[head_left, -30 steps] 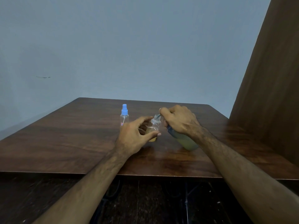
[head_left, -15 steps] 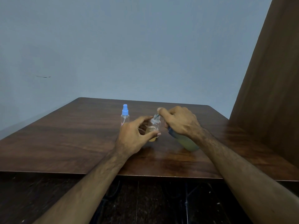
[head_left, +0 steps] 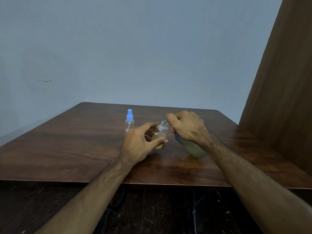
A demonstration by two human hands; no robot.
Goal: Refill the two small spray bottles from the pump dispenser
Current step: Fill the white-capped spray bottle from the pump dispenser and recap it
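On the dark wooden surface (head_left: 67,149), little has changed in the past second: both hands hold their places. The right hand (head_left: 187,129) grips the tilted pump dispenser (head_left: 194,149), its spout at the mouth of the open spray bottle (head_left: 160,135), which the left hand (head_left: 140,144) pinches between thumb and fingers. Two small spray bottles, one dispenser; the blue-capped bottle (head_left: 129,121) stands upright just beyond the left hand.
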